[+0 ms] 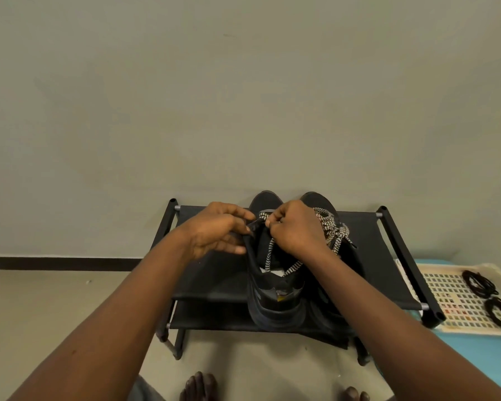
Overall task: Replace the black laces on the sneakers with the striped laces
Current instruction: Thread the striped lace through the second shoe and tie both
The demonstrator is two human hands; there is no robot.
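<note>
Black fabric shoe rack (211, 273) carries both sneakers, toes to wall. Your left hand (217, 231) curls round eyelet edge of left sneaker (275, 308), gripping it. Your right hand (298, 227) pinches striped lace (269, 257) near upper eyelets; flat zigzag weave trails down over tongue. Right sneaker (320, 199) wears striped lacing. Yellow tag (281, 298) at heel too blurred to read. Coiled black laces (479, 282) lie in cream perforated tray (446, 287), right of rack.

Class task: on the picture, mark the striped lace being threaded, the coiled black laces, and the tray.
striped lace (269, 256): head view, middle of the loose strand.
black laces (478, 282): head view, strands of the upper coil.
tray (443, 285): head view, bare perforated floor.
</note>
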